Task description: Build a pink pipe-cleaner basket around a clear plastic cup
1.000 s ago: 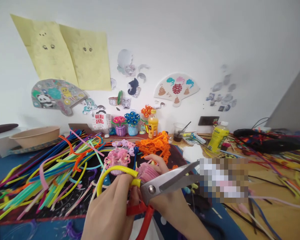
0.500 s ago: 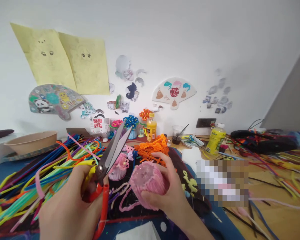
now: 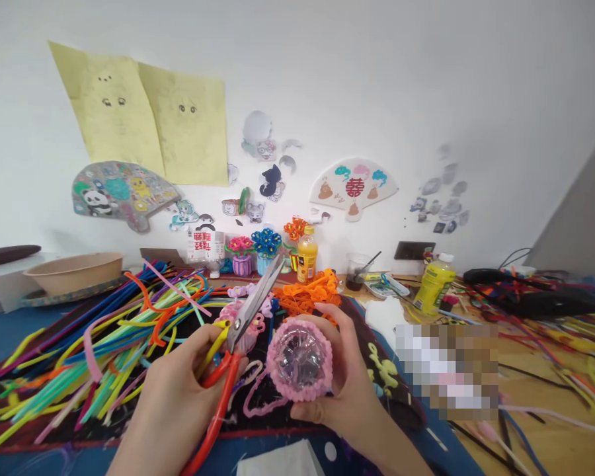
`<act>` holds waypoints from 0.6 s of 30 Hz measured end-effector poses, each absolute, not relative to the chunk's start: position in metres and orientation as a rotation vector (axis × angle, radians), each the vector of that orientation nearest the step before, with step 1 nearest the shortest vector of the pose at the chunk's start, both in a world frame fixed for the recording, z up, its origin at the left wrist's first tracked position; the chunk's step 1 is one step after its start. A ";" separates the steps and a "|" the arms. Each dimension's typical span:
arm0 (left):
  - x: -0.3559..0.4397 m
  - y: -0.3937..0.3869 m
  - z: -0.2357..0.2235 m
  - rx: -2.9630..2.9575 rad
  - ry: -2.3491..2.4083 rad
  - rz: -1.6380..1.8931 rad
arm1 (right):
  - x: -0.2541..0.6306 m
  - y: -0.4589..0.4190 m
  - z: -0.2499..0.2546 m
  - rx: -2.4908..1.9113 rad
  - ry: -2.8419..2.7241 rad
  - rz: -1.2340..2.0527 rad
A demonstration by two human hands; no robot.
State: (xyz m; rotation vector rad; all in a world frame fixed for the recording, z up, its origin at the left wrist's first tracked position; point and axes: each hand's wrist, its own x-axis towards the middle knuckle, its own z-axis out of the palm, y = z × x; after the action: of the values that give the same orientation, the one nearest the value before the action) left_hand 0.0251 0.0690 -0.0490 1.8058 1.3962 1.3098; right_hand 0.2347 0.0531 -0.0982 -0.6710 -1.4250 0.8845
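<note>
My left hand [image 3: 171, 400] is closed round the red and yellow handles of a pair of scissors [image 3: 256, 299]. Their blades point up and to the right, nearly together. In my right hand [image 3: 350, 387] is a pink fuzzy pot [image 3: 275, 380], which looks like a clear plastic bottle end wrapped in pipe cleaners. Its clear, lobed end faces me; my fingers curl round its right side. The blades stand apart from the pot, up to its left. A loose pink pipe cleaner strand [image 3: 260, 404] lies on the dark mat below, and a pink pipe-cleaner flower pot [image 3: 248, 338] stands partly hidden behind the scissors.
Many coloured pipe cleaners [image 3: 104, 357] cover the left of the mat. Behind my hands lie an orange heap of pipe cleaners [image 3: 307, 294] and a juice bottle [image 3: 307, 254]. To the right are a yellow-green bottle [image 3: 434, 284] and a plastic cup [image 3: 356, 272]. White paper [image 3: 280, 461] lies in front.
My right hand has turned the pink pot so its clear end faces me more squarely. The scissors have moved right and tilted, and their blades have come closer together.
</note>
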 end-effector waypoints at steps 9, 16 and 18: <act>0.037 0.061 -0.050 1.819 1.218 1.163 | 0.233 0.053 -0.105 -0.783 -1.517 0.657; 0.038 0.056 -0.054 1.915 1.306 1.230 | 0.233 0.050 -0.101 -0.872 -1.587 0.566; 0.040 0.056 -0.051 1.915 1.319 1.277 | 0.233 0.050 -0.099 -0.879 -1.615 0.529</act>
State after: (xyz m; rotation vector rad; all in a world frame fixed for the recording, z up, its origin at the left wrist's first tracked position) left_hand 0.0396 0.0560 -0.0509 1.9146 1.3186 1.2769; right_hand 0.2331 0.0499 -0.0989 -0.8787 -1.6149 0.5286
